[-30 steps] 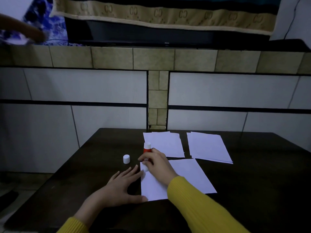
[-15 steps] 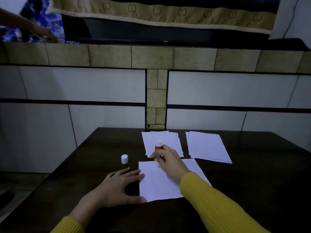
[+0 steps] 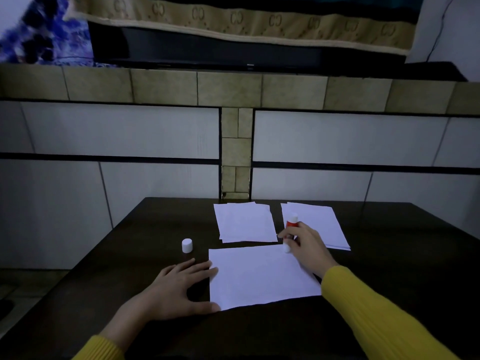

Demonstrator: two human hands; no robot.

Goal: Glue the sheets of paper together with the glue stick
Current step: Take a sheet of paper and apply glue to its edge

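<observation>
two hands shared the gluing step: the right hand [image 3: 302, 242] curled round the red glue stick [image 3: 291, 224], its white tip down on the far right corner of the near sheet [image 3: 259, 276], while the left hand [image 3: 179, 289] lay flat with straight fingers on that sheet's left edge. the cap [image 3: 187, 245] stood off on the table [image 3: 389, 255]. judging by this, glue was going along the far edge; next would come the remaining edges, then a sheet from the far stacks [image 3: 244, 222] laid squarely on top.

My left hand [image 3: 179, 289] lies flat, palm down, fingers spread and straight, thumb stretched out toward me. My right hand [image 3: 305, 246] reaches forward, fingers curled in a grip, its yellow-sleeved forearm angling in from the lower right.
</observation>
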